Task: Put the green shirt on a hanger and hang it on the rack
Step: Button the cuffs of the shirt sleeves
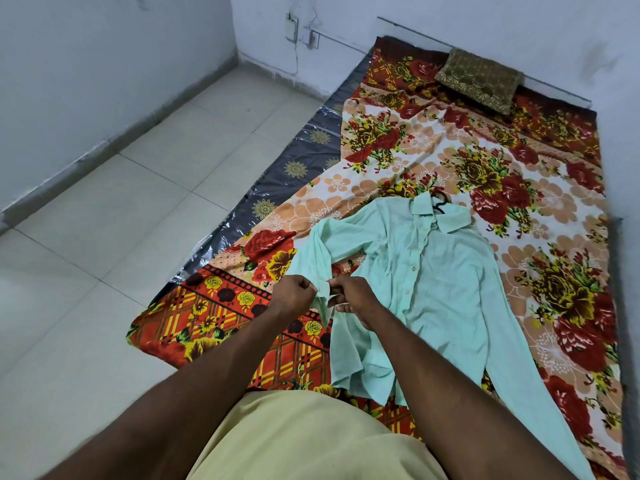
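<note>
— Floor-level bedding filled the view, didn't it?
— Yes. A thin mattress (294, 161) wrapped in glossy grey plastic lay on pale square tiles (138, 202), under a floral sheet (485, 161) of red, orange and yellow.
— And the hands?
— They were close together over the sheet's near, checked border. The left hand (294, 294) had its fingers curled, pinching one edge of a sleeve cuff (323, 292). The right hand (349, 296) pinched the opposite edge, thumb and fingertips bent in.
— Whose cuff?
— It belonged to the green shirt (426, 271), which was thin, mint-coloured, faintly sheer cloth. It lay front-up on the sheet, small pale buttons down the middle, collar away from the person. That sleeve looped from the shoulder back toward the hands, and the other ran long and straight down the right side.
— Any hanger?
— A black hanger hook (441, 202) poked out at the collar. I could not tell how the rest sat inside.
— Further out?
— A small olive-brown embroidered pillow (479, 79) lay at the far end, against a whitewashed wall (104, 64) with a socket (291, 29) and thin wires.
</note>
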